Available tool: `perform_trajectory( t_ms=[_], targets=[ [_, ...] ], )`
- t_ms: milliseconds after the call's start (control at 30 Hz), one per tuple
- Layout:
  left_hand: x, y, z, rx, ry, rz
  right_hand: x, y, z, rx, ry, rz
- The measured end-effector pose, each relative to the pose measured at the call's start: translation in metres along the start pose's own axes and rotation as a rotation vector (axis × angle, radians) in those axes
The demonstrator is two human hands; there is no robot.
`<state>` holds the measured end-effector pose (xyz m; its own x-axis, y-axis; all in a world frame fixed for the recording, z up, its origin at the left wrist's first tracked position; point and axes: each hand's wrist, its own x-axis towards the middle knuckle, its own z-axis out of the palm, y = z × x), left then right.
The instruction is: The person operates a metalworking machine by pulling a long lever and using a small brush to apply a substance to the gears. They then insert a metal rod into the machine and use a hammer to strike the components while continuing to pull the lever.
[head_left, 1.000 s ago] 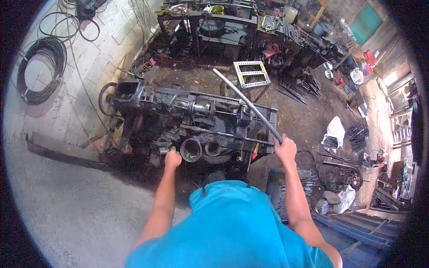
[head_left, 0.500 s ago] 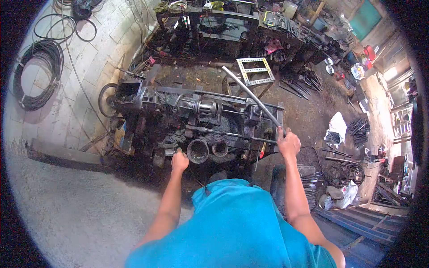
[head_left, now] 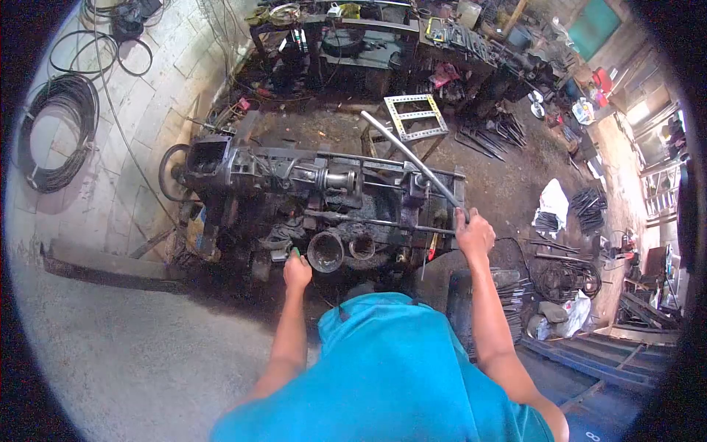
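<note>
My right hand (head_left: 475, 234) is wrapped around the lower end of a long grey metal pipe (head_left: 409, 156), which slants up and left across the machine's right end. Low at the machine's front, my left hand (head_left: 297, 274) has curled fingers at a small green piece (head_left: 296, 252); what lies inside the grip is hidden. Right beside that hand are a round, cup-like metal part (head_left: 325, 251) and a smaller ring-shaped one (head_left: 361, 247). The dark, greasy machine (head_left: 294, 173) carries long rods and a shiny cylinder (head_left: 339, 180) at its middle.
A handwheel (head_left: 174, 173) sits at the machine's left end by the block wall. Beyond the machine stands a perforated metal frame stool (head_left: 416, 118). Metal bars (head_left: 491, 136) and a white sack (head_left: 553, 205) lie on the floor to the right. A tool-covered bench (head_left: 460, 40) stands behind.
The left thumb has shifted and the green piece now shows. At the machine's middle, more of the shiny cylinder is visible. My right hand keeps its grip on the pipe; the view has shifted slightly.
</note>
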<state>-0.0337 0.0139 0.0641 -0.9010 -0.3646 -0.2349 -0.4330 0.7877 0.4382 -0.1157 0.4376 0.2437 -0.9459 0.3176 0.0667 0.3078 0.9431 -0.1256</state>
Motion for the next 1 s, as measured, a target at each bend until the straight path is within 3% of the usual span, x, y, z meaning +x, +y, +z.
perform_trajectory(
  t_ms=[200,367,500,1000],
  targets=[
    [0.001,-0.008,0.006,-0.035,0.077,0.043,0.002,0.001,-0.002,0.020,0.010,0.022],
    [-0.003,0.003,-0.003,-0.071,0.006,-0.086,-0.001,0.002,-0.003,0.020,-0.030,0.016],
    [-0.003,0.007,-0.007,-0.081,0.039,-0.038,-0.002,0.001,-0.001,0.035,0.009,0.002],
    [-0.003,0.003,0.009,-0.082,0.028,-0.145,0.003,0.009,0.000,0.032,-0.006,0.008]
  ],
)
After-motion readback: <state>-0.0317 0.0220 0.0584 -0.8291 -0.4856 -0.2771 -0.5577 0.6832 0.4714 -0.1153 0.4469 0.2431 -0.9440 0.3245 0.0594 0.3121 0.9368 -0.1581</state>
